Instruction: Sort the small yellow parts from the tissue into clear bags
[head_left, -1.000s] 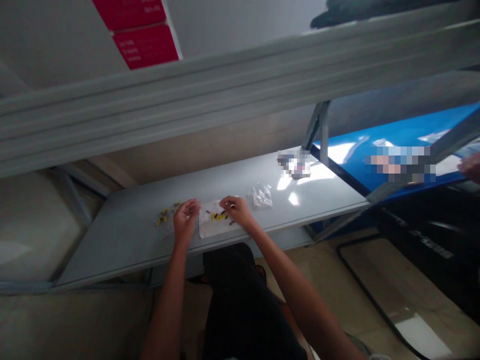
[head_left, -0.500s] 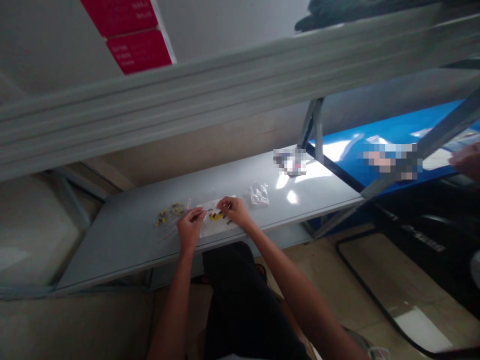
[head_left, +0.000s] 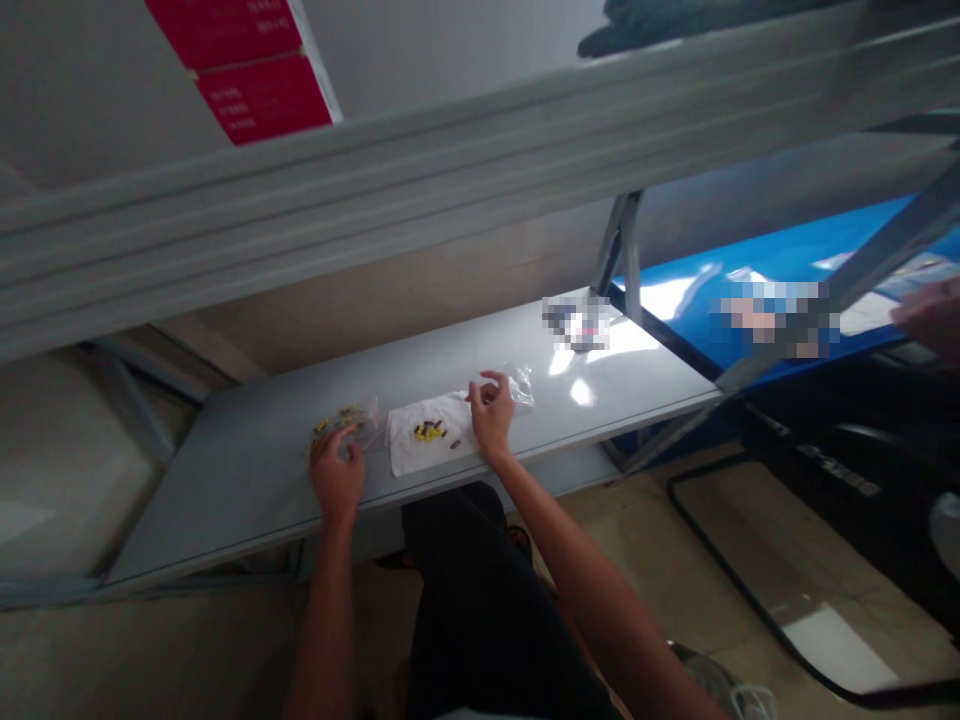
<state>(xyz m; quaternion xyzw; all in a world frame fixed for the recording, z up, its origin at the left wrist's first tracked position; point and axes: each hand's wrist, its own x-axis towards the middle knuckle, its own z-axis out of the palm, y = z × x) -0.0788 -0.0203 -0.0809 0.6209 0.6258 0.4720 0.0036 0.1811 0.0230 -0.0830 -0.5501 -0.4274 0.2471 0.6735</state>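
My left hand [head_left: 336, 478] is at the near edge of a clear plastic bag [head_left: 367, 430] on the left, among small yellow and dark parts [head_left: 349, 412]. Its thumb and fingers are apart and I see nothing held. Between the hands lies a white cloth or sheet [head_left: 405, 455] bearing a cluster of small yellow-and-dark pieces [head_left: 430, 431]. One dark piece [head_left: 455, 444] sits apart from that cluster. Over the sheet's right end hovers my right hand [head_left: 493, 415], fingers bent but spread, beside another clear plastic bag [head_left: 523, 388].
The grey shelf table [head_left: 247, 450] runs under a thick metal beam [head_left: 420, 210]. Red boxes [head_left: 262, 95] stand above it. Farther right are a blurred-out item [head_left: 577, 325], a blue table [head_left: 675, 260], a black chair [head_left: 832, 470] and another person's hand [head_left: 926, 315].
My hands have parted: the left went left to the bag of parts, the right went right toward the other bag. The sheet and its cluster now show uncovered.
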